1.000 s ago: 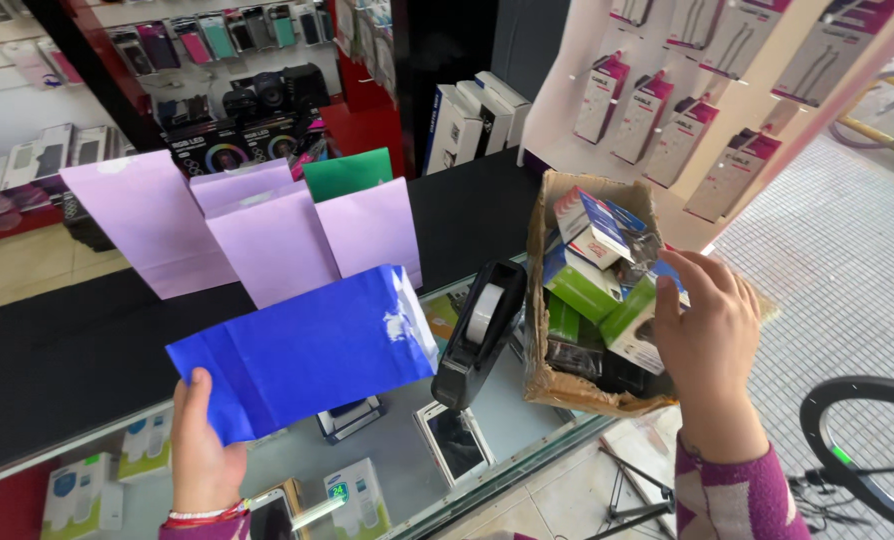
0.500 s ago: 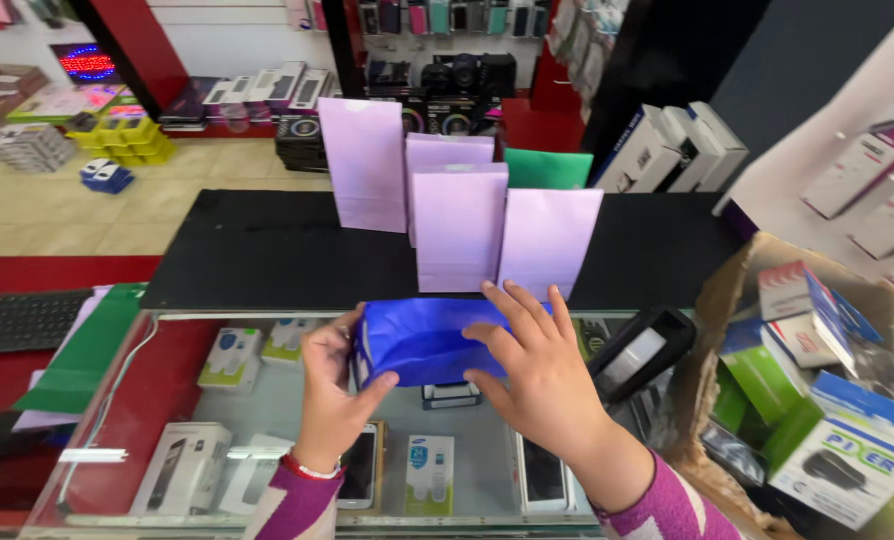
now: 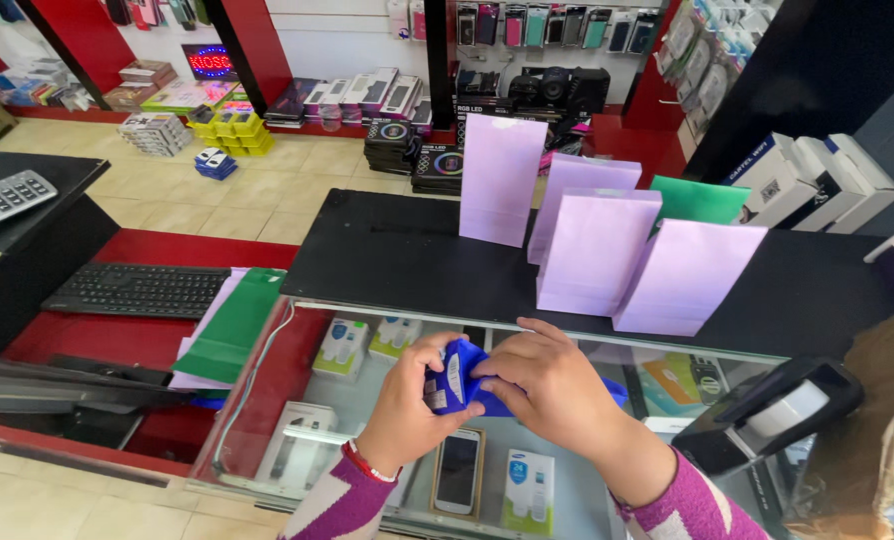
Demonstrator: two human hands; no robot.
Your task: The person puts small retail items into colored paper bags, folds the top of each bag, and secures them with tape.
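Both hands meet over the near glass table, working a blue bag that is bunched small between them. The left hand grips its left end, thumb on top and fingers curled under, pinching the paper. The right hand lies over the right part, fingers bent and pressed onto it, so most of the bag is hidden; only a crumpled blue patch with a white panel shows between the thumbs.

To open such a bag well, my judgement is that each hand should hold one wall near the mouth and draw them apart gently, then push the base flat from inside, since thin paper tears if pulled by a single corner. Keeping it low over the glass would let it be stood up at once.

On the far black table top stand four lilac bags, upright and close together, some overlapping in view, with a green bag behind them at the right. Whether anything is inside any of them cannot be told; their mouths face away. A cardboard box edge shows at the near right, contents out of view. A tape dispenser sits just left of it. Under the glass lie a phone and small boxed goods.
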